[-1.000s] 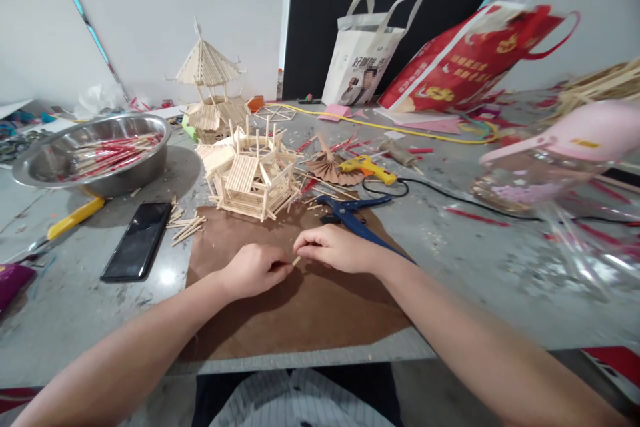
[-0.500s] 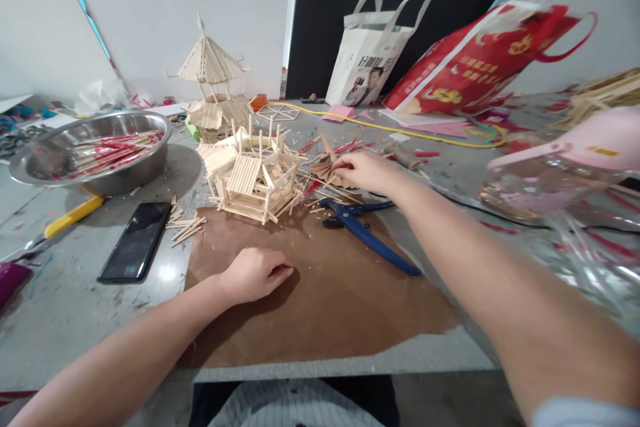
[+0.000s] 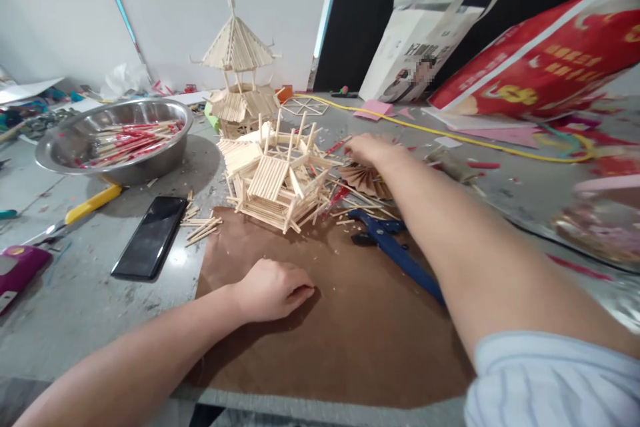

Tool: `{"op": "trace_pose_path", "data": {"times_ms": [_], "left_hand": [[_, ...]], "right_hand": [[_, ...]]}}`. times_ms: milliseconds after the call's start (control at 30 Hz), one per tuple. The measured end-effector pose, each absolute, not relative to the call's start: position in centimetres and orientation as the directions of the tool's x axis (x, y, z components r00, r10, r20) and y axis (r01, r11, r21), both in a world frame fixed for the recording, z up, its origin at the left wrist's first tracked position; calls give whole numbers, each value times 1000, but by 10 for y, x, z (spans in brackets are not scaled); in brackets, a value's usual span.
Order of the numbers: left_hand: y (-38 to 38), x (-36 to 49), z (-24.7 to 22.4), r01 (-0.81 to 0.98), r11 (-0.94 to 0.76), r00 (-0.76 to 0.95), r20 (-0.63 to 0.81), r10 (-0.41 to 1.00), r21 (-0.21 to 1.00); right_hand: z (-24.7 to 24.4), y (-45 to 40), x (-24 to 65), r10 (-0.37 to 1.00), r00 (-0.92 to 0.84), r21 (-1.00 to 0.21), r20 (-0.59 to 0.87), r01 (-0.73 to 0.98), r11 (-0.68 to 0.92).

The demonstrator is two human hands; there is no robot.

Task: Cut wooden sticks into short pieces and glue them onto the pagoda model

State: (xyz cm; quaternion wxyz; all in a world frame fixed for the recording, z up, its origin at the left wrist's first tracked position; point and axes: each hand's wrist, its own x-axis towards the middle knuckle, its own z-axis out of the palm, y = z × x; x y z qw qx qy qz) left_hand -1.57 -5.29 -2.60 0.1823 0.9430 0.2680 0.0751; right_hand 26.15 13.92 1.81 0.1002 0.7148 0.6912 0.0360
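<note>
My left hand [image 3: 276, 289] rests curled on the brown sheet [image 3: 370, 340], its fingers closed; whatever they may hold is hidden. Farther forward, my right hand [image 3: 369, 149] reaches over the pile of loose sticks behind a pleated brown paper fan [image 3: 367, 180]. Its fingers are bent together, and what is between them is too small to make out. Left of that hand stands a low stick-built frame [image 3: 275, 180] with upright posts and slatted roof panels. Blue-handled cutters [image 3: 400, 253] lie on the sheet, partly beneath my right forearm.
A metal bowl [image 3: 117, 140] of red-marked sticks, a phone [image 3: 150, 238] and a yellow-handled tool [image 3: 93, 203] are on the left. Behind stand a stick pagoda [image 3: 237, 73], a white bag [image 3: 425, 47] and a red bag [image 3: 545, 60]. A yellow cord [image 3: 450, 135] crosses the back.
The view has shifted, so the objects sit farther right or nearer. My right hand has moved from the fan to the sticks behind it. My left hand stays on the sheet.
</note>
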Motion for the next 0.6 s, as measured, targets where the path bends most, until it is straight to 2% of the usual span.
{"op": "trace_pose_path", "data": {"times_ms": [333,600], "left_hand": [[-52,-17,-30,457,-813,863,40,503,361],[-52,-17,-32,446,-817,869,40,492,367]], "right_hand": [[-3,166,278,990,86,395,-115,918,-34],[-8,179,272,968,133,469,-214,883,-17]]}}
